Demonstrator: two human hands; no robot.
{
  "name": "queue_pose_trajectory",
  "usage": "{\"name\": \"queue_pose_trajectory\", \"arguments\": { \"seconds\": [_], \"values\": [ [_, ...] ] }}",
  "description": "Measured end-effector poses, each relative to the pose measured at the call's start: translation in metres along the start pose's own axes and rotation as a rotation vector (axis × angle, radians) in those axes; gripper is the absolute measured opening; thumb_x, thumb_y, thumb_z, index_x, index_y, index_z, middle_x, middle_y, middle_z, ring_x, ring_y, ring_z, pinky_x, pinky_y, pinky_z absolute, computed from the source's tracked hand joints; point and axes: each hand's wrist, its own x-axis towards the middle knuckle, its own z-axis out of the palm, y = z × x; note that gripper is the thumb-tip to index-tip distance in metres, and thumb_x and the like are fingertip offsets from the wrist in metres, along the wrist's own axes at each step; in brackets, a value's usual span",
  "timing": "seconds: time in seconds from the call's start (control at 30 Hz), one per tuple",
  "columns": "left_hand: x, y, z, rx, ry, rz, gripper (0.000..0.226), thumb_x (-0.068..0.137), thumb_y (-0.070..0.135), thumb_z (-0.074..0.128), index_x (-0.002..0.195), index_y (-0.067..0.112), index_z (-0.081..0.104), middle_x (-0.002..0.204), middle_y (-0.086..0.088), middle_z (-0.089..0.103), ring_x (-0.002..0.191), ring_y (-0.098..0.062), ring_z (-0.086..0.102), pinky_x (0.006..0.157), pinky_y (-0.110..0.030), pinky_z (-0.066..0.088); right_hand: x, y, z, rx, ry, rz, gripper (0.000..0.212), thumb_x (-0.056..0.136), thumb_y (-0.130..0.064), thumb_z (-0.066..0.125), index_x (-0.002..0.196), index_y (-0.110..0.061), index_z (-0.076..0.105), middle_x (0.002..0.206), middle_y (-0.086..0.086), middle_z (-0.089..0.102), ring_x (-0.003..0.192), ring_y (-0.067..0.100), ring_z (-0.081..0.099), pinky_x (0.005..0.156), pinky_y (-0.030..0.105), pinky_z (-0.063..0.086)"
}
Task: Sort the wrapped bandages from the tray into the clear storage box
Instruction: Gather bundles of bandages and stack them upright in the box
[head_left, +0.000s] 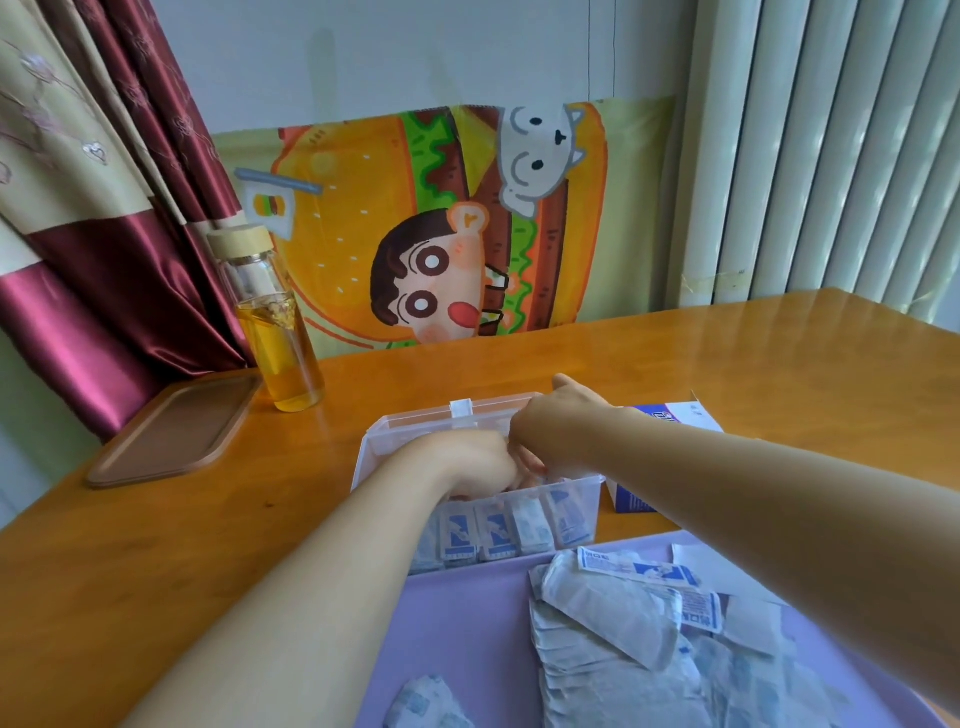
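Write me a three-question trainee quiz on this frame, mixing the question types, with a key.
1. True or false: the left hand and the right hand are both at the clear storage box.
2. The loose wrapped bandages lie on: A a plate; B the purple tray; C a basket.
3. Fill in: the bottle holds ___ liquid.
Key: 1 true; 2 B; 3 yellow.
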Motion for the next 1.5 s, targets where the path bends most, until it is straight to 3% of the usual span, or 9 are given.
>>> {"name": "queue_pose_trajectory", "arguments": {
  "seconds": [0.27, 0.4, 0.6, 0.77, 0.87, 0.97, 1.07, 1.3, 1.5],
  "values": [
    [-0.004, 0.000, 0.002, 0.035, -0.005, 0.021, 0.028, 0.094, 0.029, 0.050, 0.121, 0.025, 0.059, 0.113, 0.000, 0.061, 0.102, -0.021, 0.054, 0.085, -0.033, 0.044, 0.001, -0.002, 0.002, -0.021, 0.067, 0.002, 0.018, 0.094, -0.022, 0.052, 0.110, -0.018, 0.059, 0.107, -0.001, 0.065, 0.090, 0.017, 0.046, 0.109, 0.039, 0.025],
    [-0.004, 0.001, 0.003, 0.005, -0.010, 0.046, 0.020, 0.096, 0.031, 0.048, 0.114, 0.028, 0.057, 0.114, -0.001, 0.059, 0.098, -0.019, 0.052, 0.081, -0.029, 0.041, 0.000, 0.001, -0.001, -0.027, 0.040, 0.008, 0.020, 0.091, -0.024, 0.056, 0.110, -0.019, 0.058, 0.113, -0.001, 0.062, 0.109, 0.019, 0.051, 0.106, 0.037, 0.027],
    [-0.010, -0.002, -0.002, -0.041, 0.028, -0.013, 0.029, 0.096, 0.024, 0.036, 0.102, 0.032, 0.064, 0.117, 0.001, 0.057, 0.101, -0.020, 0.051, 0.089, -0.033, 0.041, -0.014, 0.008, -0.011, 0.115, 0.137, 0.060, 0.023, 0.094, -0.026, 0.049, 0.114, -0.020, 0.059, 0.108, -0.003, 0.061, 0.108, 0.019, 0.053, 0.104, 0.038, 0.029],
    [-0.039, -0.010, 0.000, -0.219, 0.405, 0.128, 0.026, 0.096, 0.019, 0.042, 0.101, 0.029, 0.065, 0.115, 0.007, 0.058, 0.096, -0.012, 0.056, 0.080, -0.027, 0.045, -0.052, 0.010, -0.024, 0.520, 0.483, 0.183, 0.010, 0.088, -0.025, 0.058, 0.090, -0.023, 0.068, 0.089, -0.006, 0.068, 0.088, 0.016, 0.061, 0.085, 0.030, 0.044],
    [-0.071, -0.020, 0.011, -0.200, 0.603, 0.309, 0.025, 0.095, 0.013, 0.045, 0.094, 0.032, 0.061, 0.103, 0.015, 0.058, 0.090, -0.001, 0.056, 0.073, -0.013, 0.043, -0.085, 0.008, -0.018, 0.671, 0.440, 0.148, 0.009, 0.085, -0.022, 0.063, 0.085, -0.020, 0.071, 0.077, -0.006, 0.065, 0.072, 0.012, 0.060, 0.067, 0.023, 0.050],
    [-0.101, -0.030, 0.030, -0.205, 0.524, 0.367, 0.022, 0.094, 0.015, 0.049, 0.094, 0.032, 0.062, 0.096, 0.018, 0.062, 0.088, 0.000, 0.058, 0.067, -0.006, 0.041, -0.107, 0.000, 0.008, 0.671, 0.170, 0.110, 0.009, 0.083, -0.019, 0.063, 0.083, -0.018, 0.072, 0.075, -0.004, 0.066, 0.070, 0.013, 0.059, 0.068, 0.024, 0.050],
    [-0.117, -0.036, 0.050, -0.118, 0.389, 0.320, 0.020, 0.093, 0.017, 0.051, 0.095, 0.034, 0.061, 0.100, 0.013, 0.064, 0.090, -0.009, 0.061, 0.072, -0.015, 0.046, -0.112, -0.007, 0.034, 0.640, -0.061, 0.130, 0.025, 0.086, -0.026, 0.064, 0.109, -0.017, 0.067, 0.105, -0.001, 0.067, 0.094, 0.017, 0.060, 0.080, 0.025, 0.045],
    [-0.139, -0.046, 0.080, 0.256, 0.008, 0.198, 0.044, 0.087, 0.025, 0.063, 0.129, 0.032, 0.053, 0.137, 0.013, 0.046, 0.128, -0.006, 0.040, 0.105, -0.021, 0.030, -0.109, -0.010, 0.054, 0.798, -0.088, 0.187, 0.024, 0.081, -0.025, 0.071, 0.102, -0.014, 0.067, 0.086, -0.009, 0.056, 0.086, 0.013, 0.053, 0.071, 0.022, 0.041],
    [-0.140, -0.048, 0.090, 0.299, 0.080, 0.197, 0.040, 0.083, 0.031, 0.068, 0.121, 0.030, 0.056, 0.119, 0.008, 0.048, 0.110, -0.009, 0.048, 0.090, -0.020, 0.037, -0.115, -0.011, 0.054, 0.802, -0.048, 0.255, 0.026, 0.076, -0.026, 0.075, 0.084, -0.017, 0.052, 0.076, -0.003, 0.051, 0.070, 0.015, 0.046, 0.055, 0.022, 0.033]
  ]
}}
